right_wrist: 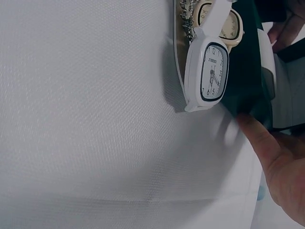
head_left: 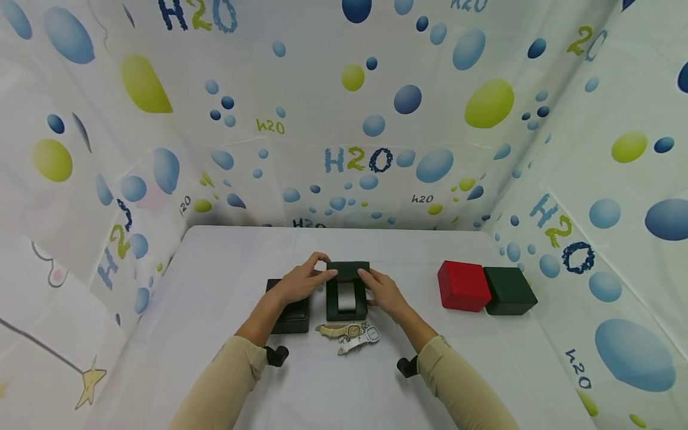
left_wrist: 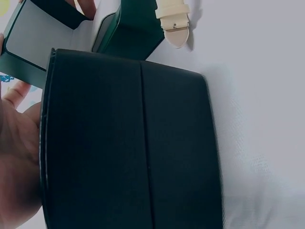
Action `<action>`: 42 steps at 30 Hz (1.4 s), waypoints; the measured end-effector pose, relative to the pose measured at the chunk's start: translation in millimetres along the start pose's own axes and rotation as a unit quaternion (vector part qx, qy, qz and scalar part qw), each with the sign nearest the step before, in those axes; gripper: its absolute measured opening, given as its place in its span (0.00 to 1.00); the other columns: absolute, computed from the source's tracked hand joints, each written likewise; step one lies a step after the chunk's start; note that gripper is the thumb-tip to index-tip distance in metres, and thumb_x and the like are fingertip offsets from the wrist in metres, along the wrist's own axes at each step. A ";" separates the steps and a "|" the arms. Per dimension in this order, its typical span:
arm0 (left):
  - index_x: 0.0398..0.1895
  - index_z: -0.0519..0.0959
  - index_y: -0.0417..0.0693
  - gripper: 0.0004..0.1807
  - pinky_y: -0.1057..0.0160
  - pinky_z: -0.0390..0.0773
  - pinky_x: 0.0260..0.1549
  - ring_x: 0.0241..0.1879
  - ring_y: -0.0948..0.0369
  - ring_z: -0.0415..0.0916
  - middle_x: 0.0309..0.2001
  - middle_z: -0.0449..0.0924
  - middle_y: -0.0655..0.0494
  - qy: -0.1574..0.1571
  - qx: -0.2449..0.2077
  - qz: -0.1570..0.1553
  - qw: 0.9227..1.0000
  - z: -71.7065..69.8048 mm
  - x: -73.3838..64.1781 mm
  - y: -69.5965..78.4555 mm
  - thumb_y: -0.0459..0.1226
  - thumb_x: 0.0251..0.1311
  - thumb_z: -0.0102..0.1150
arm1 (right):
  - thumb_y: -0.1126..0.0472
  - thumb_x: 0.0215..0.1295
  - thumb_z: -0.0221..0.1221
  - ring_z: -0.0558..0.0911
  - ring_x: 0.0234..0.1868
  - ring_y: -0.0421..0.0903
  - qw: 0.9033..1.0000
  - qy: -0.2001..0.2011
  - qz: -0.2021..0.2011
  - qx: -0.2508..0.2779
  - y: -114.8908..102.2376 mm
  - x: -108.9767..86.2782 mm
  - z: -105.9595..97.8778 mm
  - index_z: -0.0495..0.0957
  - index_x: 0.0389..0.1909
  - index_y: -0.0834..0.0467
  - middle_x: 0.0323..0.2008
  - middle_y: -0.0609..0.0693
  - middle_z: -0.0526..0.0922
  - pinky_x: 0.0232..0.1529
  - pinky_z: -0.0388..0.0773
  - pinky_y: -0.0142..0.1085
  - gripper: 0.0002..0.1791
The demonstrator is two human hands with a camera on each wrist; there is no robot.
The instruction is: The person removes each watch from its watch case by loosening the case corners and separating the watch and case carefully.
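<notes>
Green presentation box, lid raised, two watches lying outside

Item 1: green box, standing on the white table surface midway between the hands. Lid upright at the far side; white cushion seated inside, no watch visible around it.

Handling: left hand pinches the lid at its left end, thumb in front, a finger behind. Right hand grasps the box at its right side, thumb at the lid's edge, a finger against the outer wall.

Item 2: cream watch and white watch, lying together just in front of the green box; the white one partly overlaps the cream in the right wrist view. A metal chain lies beside them.

Item 3: black box, closed, left of the green box, partly behind the left hand. Red box and dark green box, side by side well to the right, seemingly closed.

Progress, by judgement: early stage. Done: lid up, cushion exposed. Remaining: cushion without a watch, both watches unboxed, lid not lowered.
</notes>
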State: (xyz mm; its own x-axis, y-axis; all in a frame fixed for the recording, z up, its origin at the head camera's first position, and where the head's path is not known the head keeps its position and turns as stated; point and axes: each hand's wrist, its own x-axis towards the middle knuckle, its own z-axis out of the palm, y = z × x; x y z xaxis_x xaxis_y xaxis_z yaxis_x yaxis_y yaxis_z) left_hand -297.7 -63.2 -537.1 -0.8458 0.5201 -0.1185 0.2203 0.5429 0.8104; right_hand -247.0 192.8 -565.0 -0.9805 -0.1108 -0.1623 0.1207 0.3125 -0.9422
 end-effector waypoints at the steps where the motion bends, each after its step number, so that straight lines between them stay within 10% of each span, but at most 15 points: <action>1: 0.67 0.64 0.68 0.29 0.36 0.73 0.62 0.67 0.43 0.76 0.68 0.78 0.42 0.002 0.002 0.001 1.000 0.4 -0.1 -0.5 0.68 0.71 0.48 | 0.27 0.73 0.49 0.72 0.74 0.63 1.000 0.001 0.000 0.001 0.0 0.0 0.1 0.64 0.79 0.57 0.73 0.62 0.72 0.53 0.85 0.54 0.47; 11: 0.65 0.65 0.71 0.28 0.35 0.71 0.64 0.67 0.43 0.76 0.68 0.78 0.44 0.010 0.004 -0.003 1.000 3.3 -0.4 -3.6 0.70 0.70 0.49 | 0.31 0.75 0.52 0.71 0.73 0.65 1.000 0.005 -0.007 0.011 -0.8 -1.8 0.2 0.53 0.84 0.40 0.78 0.61 0.65 0.53 0.84 0.59 0.42; 42: 0.63 0.65 0.73 0.26 0.34 0.72 0.63 0.64 0.45 0.79 0.65 0.81 0.48 0.002 0.012 0.014 1.000 2.6 -3.9 -6.9 0.68 0.70 0.51 | 0.42 0.78 0.55 0.71 0.74 0.65 0.999 -0.018 -0.017 0.036 1.8 -4.4 -0.8 0.56 0.82 0.43 0.76 0.63 0.66 0.57 0.79 0.65 0.37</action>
State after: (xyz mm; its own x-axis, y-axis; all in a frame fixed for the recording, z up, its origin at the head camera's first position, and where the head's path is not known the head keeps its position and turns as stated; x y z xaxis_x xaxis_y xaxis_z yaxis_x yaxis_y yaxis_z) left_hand -294.6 -67.3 -543.7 -0.8414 0.5324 -0.0929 0.2555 0.5433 0.7998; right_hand -242.6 194.5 -565.7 -0.9779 -0.1551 -0.1400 0.1003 0.2390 -0.9658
